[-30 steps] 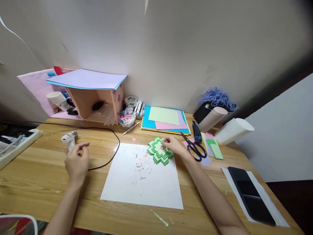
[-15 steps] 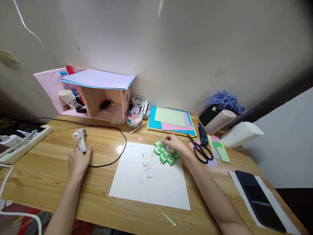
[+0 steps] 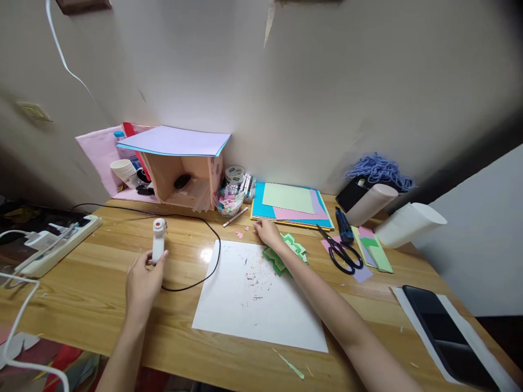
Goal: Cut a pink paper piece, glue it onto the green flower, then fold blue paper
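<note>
My left hand [image 3: 144, 283] is closed around the handle of a white hot glue gun [image 3: 158, 245], which stands up from the fist on the left of the table. Reaching across the layered green paper flower [image 3: 288, 251], my right hand [image 3: 267, 232] is just beyond it, with fingers bent and slightly apart and nothing visible in them. Small pink paper pieces [image 3: 239, 235] lie just left of those fingertips. The flower rests on a marked white sheet [image 3: 257, 305], partly covered by my right hand and forearm.
A black cord [image 3: 196, 285] loops between the glue gun and the sheet. Scissors [image 3: 341, 255] and a utility knife [image 3: 344, 226] lie to the right, near a phone [image 3: 445, 332]. Behind are coloured paper sheets [image 3: 292, 198], a scrap bowl [image 3: 229, 206] and an open box [image 3: 182, 179].
My right hand has left the flower's centre and moved left toward the pink pieces. My left hand has raised and turned the glue gun, shifting it right. The camera view has shifted slightly.
</note>
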{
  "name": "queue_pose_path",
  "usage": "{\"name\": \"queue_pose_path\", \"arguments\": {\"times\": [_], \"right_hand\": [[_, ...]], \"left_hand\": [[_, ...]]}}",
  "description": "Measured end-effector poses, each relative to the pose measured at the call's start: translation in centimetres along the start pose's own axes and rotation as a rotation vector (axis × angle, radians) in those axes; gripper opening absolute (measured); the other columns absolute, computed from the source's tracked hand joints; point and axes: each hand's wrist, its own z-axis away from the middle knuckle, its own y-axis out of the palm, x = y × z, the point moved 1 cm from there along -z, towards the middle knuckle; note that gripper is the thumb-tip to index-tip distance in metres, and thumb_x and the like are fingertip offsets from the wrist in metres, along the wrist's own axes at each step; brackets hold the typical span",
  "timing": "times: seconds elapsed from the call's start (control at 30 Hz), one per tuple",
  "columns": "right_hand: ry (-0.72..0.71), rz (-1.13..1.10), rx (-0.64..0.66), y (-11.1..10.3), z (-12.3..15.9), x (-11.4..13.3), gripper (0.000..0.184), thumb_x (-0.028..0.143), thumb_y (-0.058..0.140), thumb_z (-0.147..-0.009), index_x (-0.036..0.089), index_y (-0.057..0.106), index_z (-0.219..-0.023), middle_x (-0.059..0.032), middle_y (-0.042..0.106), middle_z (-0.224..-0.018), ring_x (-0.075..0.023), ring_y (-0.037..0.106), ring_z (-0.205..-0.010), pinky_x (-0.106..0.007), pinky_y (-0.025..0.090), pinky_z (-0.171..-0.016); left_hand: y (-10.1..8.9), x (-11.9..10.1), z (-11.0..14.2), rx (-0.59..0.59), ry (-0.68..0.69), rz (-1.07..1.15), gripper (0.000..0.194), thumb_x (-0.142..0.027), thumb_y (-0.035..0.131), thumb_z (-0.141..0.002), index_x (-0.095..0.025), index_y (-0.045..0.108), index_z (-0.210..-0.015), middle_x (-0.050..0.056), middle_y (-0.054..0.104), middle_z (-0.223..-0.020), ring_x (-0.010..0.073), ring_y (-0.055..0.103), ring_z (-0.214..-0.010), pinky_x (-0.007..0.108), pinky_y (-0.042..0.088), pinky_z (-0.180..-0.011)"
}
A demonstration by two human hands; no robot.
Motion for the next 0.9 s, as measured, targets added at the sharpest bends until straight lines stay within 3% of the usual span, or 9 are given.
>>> {"name": "queue_pose_path", "arguments": {"times": [0.13, 0.17, 0.23, 0.3, 0.4, 0.53, 0.67, 0.8, 0.9], "right_hand": [[-0.034, -0.085, 0.006, -2.4, 4.6, -0.4, 0.019, 0.027, 0.043, -0.086, 0.016, 0.058, -0.086, -0.0048, 0.065, -0.08, -0.014, 0.058, -0.073, -0.024, 0.04, -0.067], [-0.061, -0.14, 0.065, -2.8, 6.3, -0.4, 0.022, 0.033, 0.043, -0.086, 0.017, 0.058, -0.085, -0.0032, 0.065, -0.079, -0.0128, 0.058, -0.07, -0.023, 0.041, -0.064], [-0.124, -0.479, 0.313, -3.2, 10.2, -0.2, 0.032, 0.043, 0.042, -0.086, 0.016, 0.057, -0.094, -0.0058, 0.064, -0.086, -0.0139, 0.058, -0.072, -0.025, 0.045, -0.064], [-0.199, -0.756, 0.388, -3.4, 13.9, 0.1, 0.042, 0.047, 0.044, -0.085, 0.019, 0.05, -0.115, -0.0082, 0.059, -0.108, -0.0161, 0.058, -0.09, -0.03, 0.046, -0.078], [-0.134, -0.953, 0.264, -3.7, 17.6, 0.1, 0.043, 0.047, 0.044, -0.085, 0.024, 0.046, -0.122, -0.0063, 0.054, -0.119, -0.0193, 0.049, -0.11, -0.033, 0.039, -0.093], [0.091, -1.018, -0.032, -4.3, 18.6, -2.1, 0.04, 0.046, 0.045, -0.084, 0.022, 0.05, -0.115, -0.0052, 0.058, -0.109, -0.0197, 0.053, -0.104, -0.032, 0.038, -0.093], [0.201, -0.895, -0.153, -5.0, 17.5, -6.0, 0.038, 0.048, 0.049, -0.08, 0.016, 0.056, -0.099, -0.0063, 0.062, -0.09, -0.0203, 0.057, -0.089, -0.029, 0.044, -0.081], [0.147, -0.742, -0.094, -5.7, 16.3, -8.8, 0.04, 0.048, 0.046, -0.079, 0.012, 0.063, -0.08, -0.0055, 0.061, -0.072, -0.0171, 0.055, -0.069, -0.026, 0.044, -0.068], [0.126, -0.645, -0.093, -6.4, 15.7, -9.5, 0.041, 0.047, 0.045, -0.081, 0.013, 0.066, -0.074, -0.0032, 0.057, -0.064, -0.0146, 0.052, -0.061, -0.023, 0.041, -0.059]], "left_hand": [[-0.9, -5.0, 3.6, -0.013, 0.186, 0.079, 0.032, -0.052, 0.054, -0.071, -0.021, 0.054, -0.079, 0.003, 0.058, -0.077, 0.019, 0.053, -0.067, 0.031, 0.041, -0.062], [-0.8, -6.4, 4.7, 0.001, 0.273, 0.101, 0.03, -0.051, 0.055, -0.072, -0.021, 0.052, -0.077, 0.002, 0.057, -0.076, 0.0193, 0.052, -0.068, 0.031, 0.041, -0.062], [0.1, -9.1, 7.3, 0.048, 0.445, 0.149, 0.025, -0.046, 0.055, -0.074, -0.022, 0.048, -0.074, 0.002, 0.053, -0.073, 0.0198, 0.051, -0.069, 0.032, 0.041, -0.062], [1.7, -11.5, 10.3, 0.151, 0.553, 0.2, 0.02, -0.041, 0.054, -0.077, -0.024, 0.045, -0.074, 0.003, 0.052, -0.073, 0.0206, 0.05, -0.07, 0.034, 0.041, -0.061], [4.7, -14.2, 14.7, 0.321, 0.689, 0.311, 0.01, -0.033, 0.052, -0.079, -0.025, 0.045, -0.079, 0.006, 0.054, -0.079, 0.0232, 0.052, -0.078, 0.037, 0.043, -0.063], [7.8, -16.2, 18.2, 0.443, 0.809, 0.381, 0.011, -0.026, 0.048, -0.082, -0.025, 0.047, -0.093, 0.011, 0.055, -0.096, 0.026, 0.052, -0.091, 0.042, 0.045, -0.071], [9.3, -16.8, 18.0, 0.603, 0.97, 0.295, 0.018, -0.026, 0.044, -0.085, -0.023, 0.049, -0.102, 0.01, 0.055, -0.105, 0.0245, 0.051, -0.097, 0.04, 0.046, -0.076], [11.0, -16.4, 15.5, 0.698, 1.045, 0.204, 0.022, -0.024, 0.038, -0.088, -0.021, 0.051, -0.104, 0.008, 0.057, -0.097, 0.0207, 0.054, -0.091, 0.036, 0.047, -0.076], [12.6, -16.0, 13.3, 0.729, 1.177, 0.199, 0.027, -0.018, 0.035, -0.088, -0.021, 0.052, -0.108, 0.009, 0.057, -0.109, 0.019, 0.053, -0.1, 0.034, 0.046, -0.082]]}}
